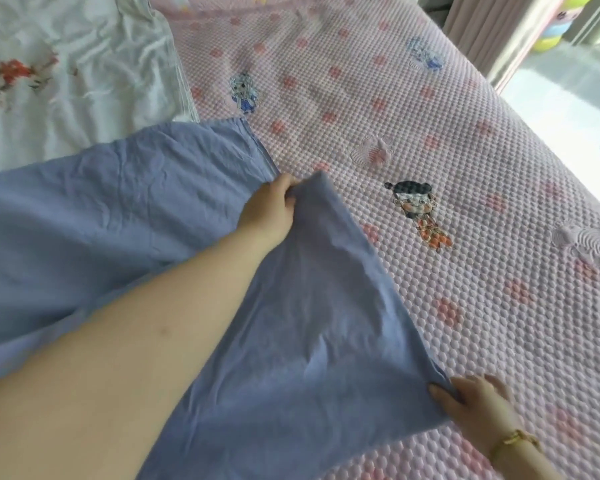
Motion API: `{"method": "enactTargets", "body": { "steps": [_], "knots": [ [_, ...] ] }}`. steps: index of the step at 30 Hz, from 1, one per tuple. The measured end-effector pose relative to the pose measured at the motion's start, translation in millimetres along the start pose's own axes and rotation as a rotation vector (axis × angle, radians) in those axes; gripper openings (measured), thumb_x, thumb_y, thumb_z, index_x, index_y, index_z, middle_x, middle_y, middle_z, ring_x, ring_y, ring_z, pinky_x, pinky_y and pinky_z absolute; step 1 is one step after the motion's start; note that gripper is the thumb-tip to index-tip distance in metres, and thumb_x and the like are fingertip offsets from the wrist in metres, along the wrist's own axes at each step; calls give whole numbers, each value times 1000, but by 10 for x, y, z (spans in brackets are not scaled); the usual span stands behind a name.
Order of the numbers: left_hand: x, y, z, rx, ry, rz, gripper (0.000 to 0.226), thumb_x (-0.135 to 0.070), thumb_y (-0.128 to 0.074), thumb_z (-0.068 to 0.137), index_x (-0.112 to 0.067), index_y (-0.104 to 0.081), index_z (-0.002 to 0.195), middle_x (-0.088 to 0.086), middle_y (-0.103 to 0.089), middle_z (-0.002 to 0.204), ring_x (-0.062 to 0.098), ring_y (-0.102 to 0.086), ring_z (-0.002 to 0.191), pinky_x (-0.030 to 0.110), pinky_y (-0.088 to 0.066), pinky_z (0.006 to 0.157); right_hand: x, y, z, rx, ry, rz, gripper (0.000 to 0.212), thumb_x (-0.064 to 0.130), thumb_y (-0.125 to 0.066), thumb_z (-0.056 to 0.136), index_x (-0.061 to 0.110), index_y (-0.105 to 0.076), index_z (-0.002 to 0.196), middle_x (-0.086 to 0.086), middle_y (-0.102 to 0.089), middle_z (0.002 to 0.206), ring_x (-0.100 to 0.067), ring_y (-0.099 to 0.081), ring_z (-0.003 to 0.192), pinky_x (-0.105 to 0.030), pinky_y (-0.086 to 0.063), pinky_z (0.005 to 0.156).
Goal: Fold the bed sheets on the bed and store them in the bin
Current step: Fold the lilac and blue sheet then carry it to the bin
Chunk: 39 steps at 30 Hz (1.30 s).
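A single head-worn wide-angle camera is looking forward and down, close over the bed [430,168], facing across it toward what is probably a curtained window at upper right. Both forearms are entering from the bottom edge.

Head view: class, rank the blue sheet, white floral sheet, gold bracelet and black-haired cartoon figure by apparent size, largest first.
1. Blue sheet
2. White floral sheet, partly cut off by the frame
3. Black-haired cartoon figure
4. Gold bracelet, though nearer the camera
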<state>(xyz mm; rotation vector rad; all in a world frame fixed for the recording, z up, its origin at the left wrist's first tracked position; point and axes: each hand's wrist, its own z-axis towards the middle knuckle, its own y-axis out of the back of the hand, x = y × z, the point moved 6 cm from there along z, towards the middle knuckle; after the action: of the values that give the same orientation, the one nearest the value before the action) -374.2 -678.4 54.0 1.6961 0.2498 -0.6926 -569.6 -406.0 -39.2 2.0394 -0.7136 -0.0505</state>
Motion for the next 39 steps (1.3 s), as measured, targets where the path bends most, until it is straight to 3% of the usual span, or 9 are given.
{"method": "enactTargets", "body": {
  "steps": [3, 6, 10, 13, 19, 22, 26, 35, 39],
  "knots": [
    [560, -424, -32, 287, 206, 348, 61, -32, -47, 94, -16, -19, 146, 11, -30, 148, 28, -30, 135, 33, -27, 106, 52, -170, 145, 50, -101, -111, 34, 47, -31, 95, 35, -28, 63, 9, -53, 92, -11, -46, 110, -27, -20, 104],
    [1008, -570, -225, 386, 319, 420, 68, -41, -46, 93, -17, -13, 148, 8, -22, 152, 26, -22, 139, 35, -22, 109, 61, -131, 205, -77, -169, 43, 16, 45, -43, 92, 36, -40, 78, 8, -51, 90, -14, -47, 106, -29, -26, 98],
    [1268, -529, -363, 200, 286, 444, 68, -45, -51, 89, -16, -24, 144, 6, -28, 148, 24, -27, 135, 30, -21, 106, 269, -84, 380, -169, -178, 497, 35, 28, -61, 86, 10, -55, 115, -5, -55, 107, -20, -50, 102, -32, -38, 94],
    [1450, -394, -331, 68, 350, 398, 60, -46, -52, 88, -14, -37, 138, 8, -38, 143, 26, -34, 130, 32, -23, 102, 564, -80, 652, -137, -157, 444, 47, 33, -57, 88, 8, -46, 127, -6, -52, 121, -22, -48, 114, -31, -38, 94],
    [1535, -104, -322, -14, 326, 361, 31, -36, -43, 95, -6, -48, 102, 20, -59, 107, 37, -56, 98, 38, -38, 73, 908, 70, 853, -389, -122, 270, 14, 27, -43, 96, 16, -42, 86, -1, -52, 78, -20, -42, 66, -27, -25, 48],
    [1679, 73, -320, -203, 380, 309, 36, -32, -47, 94, 2, -50, 104, 27, -59, 102, 42, -55, 95, 43, -38, 74, 1009, 122, 973, -408, -112, 233, 17, 26, -41, 96, 13, -51, 100, -6, -59, 98, -26, -53, 79, -27, -26, 52],
    [1906, -100, -188, -41, 443, 319, 38, -40, -41, 95, -3, -48, 98, 23, -58, 107, 38, -53, 101, 38, -36, 75, 961, -70, 1261, -168, -155, 210, 10, 29, -38, 97, 19, -42, 98, -6, -55, 118, -26, -55, 103, -29, -37, 66],
    [2505, 264, -528, -8, 501, -161, 27, -34, -52, 92, -16, -55, 73, 7, -58, 89, 22, -54, 92, 25, -33, 75, 912, 66, 1209, -66, -165, 390, 38, 46, -44, 91, 8, -50, 88, -4, -51, 72, -21, -47, 65, -29, -33, 58],
    [2768, 398, -771, 125, 528, -112, 48, -62, -55, 76, -14, -53, 71, 10, -57, 79, 20, -50, 78, 30, -33, 69, 1076, -118, 1029, 127, -172, 412, 39, 45, -53, 87, 9, -46, 98, -9, -55, 94, -23, -51, 76, -30, -36, 61]
  ]
}}
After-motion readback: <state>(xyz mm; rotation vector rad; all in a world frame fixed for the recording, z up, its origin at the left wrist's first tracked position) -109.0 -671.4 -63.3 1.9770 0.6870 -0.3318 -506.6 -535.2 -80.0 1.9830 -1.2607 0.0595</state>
